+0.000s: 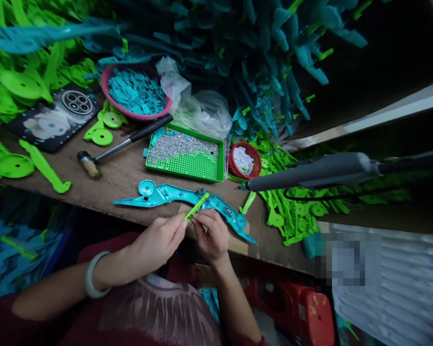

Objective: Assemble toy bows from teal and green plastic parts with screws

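Observation:
Between my hands is a slim bright-green plastic piece [197, 206], slanting up to the right. My left hand [166, 235] pinches its lower end. My right hand [212, 234] has its fingertips closed beside that same end; whether they grip the green piece or something tiny is hidden. Just beyond my fingers, a blue bow-shaped plastic part [176, 193] lies across the table near its front edge, its ribbed inner side facing up. The upper end of the green piece overlaps the middle of this blue part in view; I cannot tell if they touch.
A green tray [187, 174] of small metal screws, a red basket [234, 168] of white pieces and a pink bowl [104, 81] of blue pieces stand behind. A hammer [130, 139] and phone [57, 117] lie left. A power screwdriver [310, 172] juts in from the right, over green parts [296, 216].

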The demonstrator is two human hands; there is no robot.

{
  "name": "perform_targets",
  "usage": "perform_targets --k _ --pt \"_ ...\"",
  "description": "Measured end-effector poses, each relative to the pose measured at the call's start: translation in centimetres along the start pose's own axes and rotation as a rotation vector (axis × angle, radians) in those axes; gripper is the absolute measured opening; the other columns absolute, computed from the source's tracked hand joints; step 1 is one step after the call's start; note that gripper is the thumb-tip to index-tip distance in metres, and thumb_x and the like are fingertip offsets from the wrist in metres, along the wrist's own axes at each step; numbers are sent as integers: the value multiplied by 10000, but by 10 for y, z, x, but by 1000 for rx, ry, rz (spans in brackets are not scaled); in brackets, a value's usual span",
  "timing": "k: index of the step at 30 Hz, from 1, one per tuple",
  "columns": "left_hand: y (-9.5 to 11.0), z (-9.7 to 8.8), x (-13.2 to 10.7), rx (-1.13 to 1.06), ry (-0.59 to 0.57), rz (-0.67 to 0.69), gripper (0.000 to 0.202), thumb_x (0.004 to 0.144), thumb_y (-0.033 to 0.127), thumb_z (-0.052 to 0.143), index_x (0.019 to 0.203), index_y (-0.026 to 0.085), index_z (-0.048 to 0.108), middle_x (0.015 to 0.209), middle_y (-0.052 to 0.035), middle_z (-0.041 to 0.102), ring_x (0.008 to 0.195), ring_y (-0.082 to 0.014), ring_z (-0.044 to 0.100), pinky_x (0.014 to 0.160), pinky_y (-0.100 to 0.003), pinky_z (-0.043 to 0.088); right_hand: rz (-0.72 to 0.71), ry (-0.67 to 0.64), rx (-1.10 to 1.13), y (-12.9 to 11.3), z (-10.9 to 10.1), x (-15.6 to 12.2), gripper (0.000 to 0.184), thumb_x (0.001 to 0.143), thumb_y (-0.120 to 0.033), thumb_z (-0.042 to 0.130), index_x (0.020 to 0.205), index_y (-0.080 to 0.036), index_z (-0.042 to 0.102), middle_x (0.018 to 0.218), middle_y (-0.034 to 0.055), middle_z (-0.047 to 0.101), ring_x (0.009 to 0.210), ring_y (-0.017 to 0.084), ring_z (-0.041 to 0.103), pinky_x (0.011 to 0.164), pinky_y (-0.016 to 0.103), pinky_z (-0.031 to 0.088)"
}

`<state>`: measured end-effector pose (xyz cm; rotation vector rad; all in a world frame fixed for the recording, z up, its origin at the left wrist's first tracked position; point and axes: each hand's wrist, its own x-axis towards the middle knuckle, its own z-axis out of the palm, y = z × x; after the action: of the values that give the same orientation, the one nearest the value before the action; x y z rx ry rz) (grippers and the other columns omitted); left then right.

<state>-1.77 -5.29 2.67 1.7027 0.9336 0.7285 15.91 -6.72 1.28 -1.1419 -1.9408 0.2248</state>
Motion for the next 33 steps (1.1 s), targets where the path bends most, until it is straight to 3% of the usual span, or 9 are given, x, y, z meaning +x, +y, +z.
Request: perform_targets --k 2,4,8,12,14,19,26,30,33 --pt "-2 1 -1 40 12 35 291 998 230 339 1027 148 616 638 -1 615 540 -132 578 528 -242 420 4 48 16 -2 3 -2 272 851 -25 610 1060 -199 623 900 58 688 821 158 658 696 302 555" --pt "-4 2 -1 55 22 65 305 1000 236 335 1102 141 607 712 -33 661 598 -153 620 546 -251 441 111 108 110 -4 7 -3 224 849 -41 624 993 -212 636 844 27 675 776 140 646 672 280 543" --pt "-7 0 -2 -53 -16 29 271 1006 254 346 960 160 596 641 -3 624 532 -129 595 524 -230 438 483 133 397 -11 14 -2 71 849 -155 672 842 -217 637 805 -1 642 726 118 625 634 249 534" --pt "-10 1 -4 -286 -77 -148 371 1039 350 297 777 186 502 491 70 479 317 -60 449 369 -175 325 947 109 847 -16 19 7 293 761 -337 770 899 -243 529 749 -53 563 522 79 522 385 180 426" --pt "-12 3 -5 -318 -64 -171 374 1038 362 299 772 184 493 507 68 491 302 -50 446 343 -160 301 1063 30 931 -19 20 11 347 746 -386 775 943 -238 531 724 -55 555 490 73 499 362 171 406" --pt "-13 4 -8 -330 -6 -145 359 1032 357 335 757 181 485 523 70 486 308 -37 448 334 -140 294 996 58 833 -23 21 13 289 784 -433 739 913 -216 597 689 -35 585 468 70 501 407 192 450" --pt "-2 3 -2 -778 -131 -373 384 1016 459 358 865 160 545 489 80 514 238 -42 353 264 -141 245 1053 -73 1210 -9 16 22 322 699 -473 795 764 -175 693 628 -2 587 480 82 524 354 168 397" --pt "1 2 -2 -776 -117 -420 395 1011 473 372 846 157 543 482 80 508 238 -45 349 268 -149 266 1036 -62 1215 -12 16 23 269 746 -438 768 782 -177 718 660 -9 581 470 62 509 378 166 401" --pt "0 3 -3 -647 -89 -368 432 1015 485 367 773 162 523 458 84 471 249 -40 359 282 -149 234 965 -61 1073 -15 18 20 259 818 -445 705 846 -188 716 793 3 609 482 52 507 413 187 426"
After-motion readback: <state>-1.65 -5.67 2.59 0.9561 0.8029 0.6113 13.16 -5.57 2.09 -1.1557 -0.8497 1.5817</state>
